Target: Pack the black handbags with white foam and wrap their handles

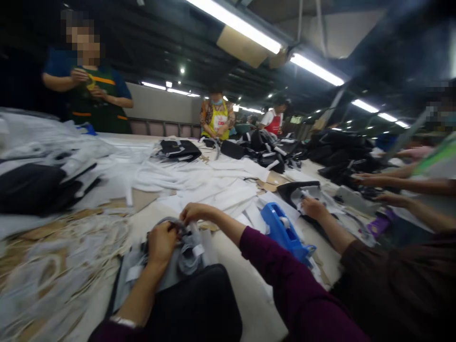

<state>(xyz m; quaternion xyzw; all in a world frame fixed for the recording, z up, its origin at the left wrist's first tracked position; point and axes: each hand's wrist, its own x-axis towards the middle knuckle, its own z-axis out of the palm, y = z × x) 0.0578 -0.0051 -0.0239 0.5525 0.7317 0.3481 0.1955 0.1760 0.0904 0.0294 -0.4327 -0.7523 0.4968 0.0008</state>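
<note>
A black and grey bag lies on the table in front of me. My left hand is closed with its fingers curled on a grey strap at the far side of the bag. Close beside it, my right hand pinches the same strap near its other end. Below my right hand hangs a coil of grey webbing with a white tag on it. My left forearm covers part of the bag, and the fingertips are partly blurred.
A blue tape dispenser stands right of my right arm. White sheets and looped white cords cover much of the table. Black bags are heaped at left and back. A co-worker's hand works on a bag at right; other people stand around.
</note>
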